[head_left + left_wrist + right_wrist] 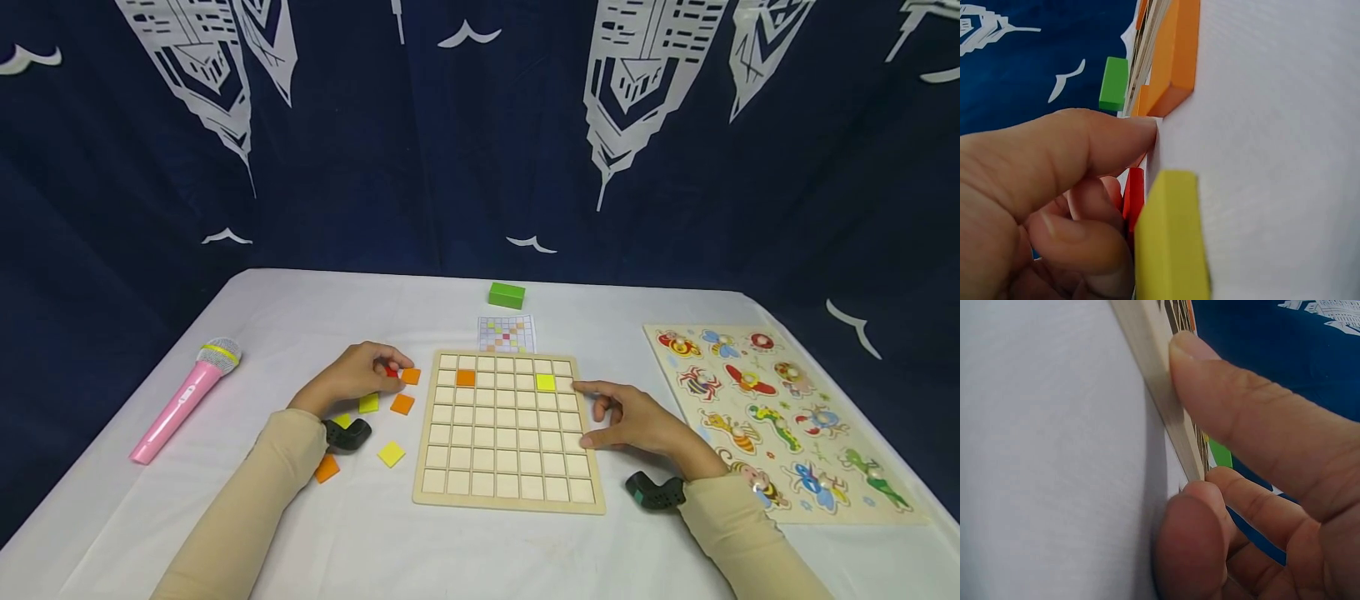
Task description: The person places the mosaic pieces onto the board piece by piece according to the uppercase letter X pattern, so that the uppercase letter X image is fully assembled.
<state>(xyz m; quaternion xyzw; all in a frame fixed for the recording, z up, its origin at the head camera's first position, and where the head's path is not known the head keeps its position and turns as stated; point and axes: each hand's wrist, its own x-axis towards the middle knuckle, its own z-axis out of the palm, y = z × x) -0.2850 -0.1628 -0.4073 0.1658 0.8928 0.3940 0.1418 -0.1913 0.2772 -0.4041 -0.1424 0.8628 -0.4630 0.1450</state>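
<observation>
My left hand (360,372) is low over the loose tiles left of the board, thumb and index finger pinching an orange tile (410,376) at its left side. A red tile (391,372) shows in the gap under those fingers. Near them lie another orange tile (402,404) and a yellow tile (1171,231). The pale wooden grid board (483,503) has an orange tile (465,378) and a yellow tile (545,382) in its second row. Along its right edge my right hand (633,421) rests, index finger stretched out and thumb (1200,381) touching the rim.
Behind the board are a coloured pattern card (507,333) and a green block (506,296). A pink toy microphone (183,400) lies at the left, an insect picture puzzle (780,417) at the right. More tiles, one yellow (391,454), lie near the left wrist.
</observation>
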